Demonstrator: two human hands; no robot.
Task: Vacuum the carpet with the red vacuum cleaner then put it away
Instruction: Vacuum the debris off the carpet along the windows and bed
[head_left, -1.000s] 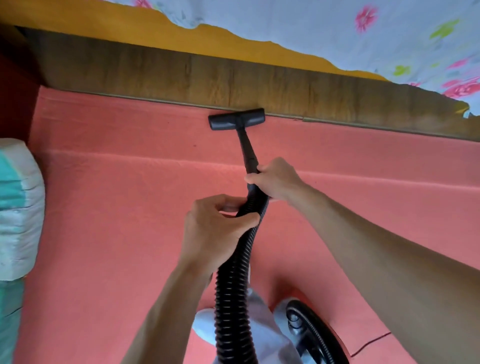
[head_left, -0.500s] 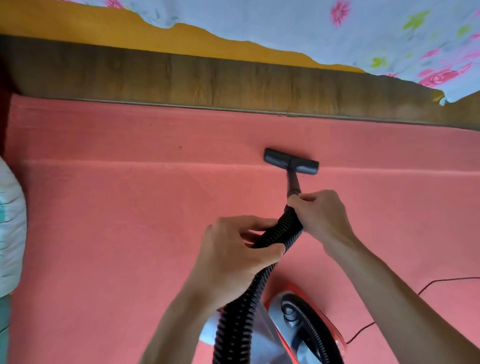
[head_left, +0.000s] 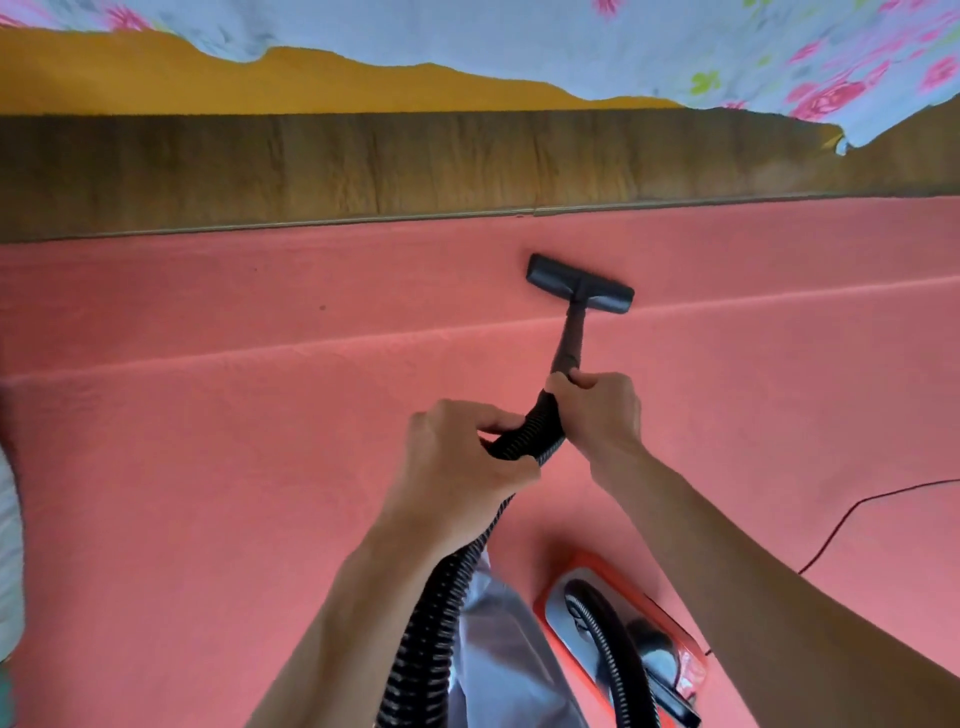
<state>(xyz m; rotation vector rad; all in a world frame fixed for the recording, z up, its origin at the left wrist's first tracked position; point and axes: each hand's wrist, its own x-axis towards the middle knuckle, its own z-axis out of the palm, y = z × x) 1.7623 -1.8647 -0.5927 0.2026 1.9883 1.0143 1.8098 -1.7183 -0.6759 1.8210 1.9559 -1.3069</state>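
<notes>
Fingers of my left hand (head_left: 457, 467) wrapped round ribbed black hose (head_left: 524, 436); right hand (head_left: 597, 415) fingers clenched on wand (head_left: 569, 343) just ahead. Nozzle (head_left: 579, 285) on carpet (head_left: 208, 467) beyond right fingers; red vacuum cleaner (head_left: 584, 565) behind them.

Pink carpet (head_left: 208, 493), black hose (head_left: 431, 623)

Matt napped carpet (head_left: 218, 467), ribbed black plastic hose (head_left: 524, 441), matt plastic nozzle (head_left: 579, 285), glossy red vacuum body (head_left: 670, 629), grained wood board (head_left: 363, 166), printed cloth sheet (head_left: 623, 47).
</notes>
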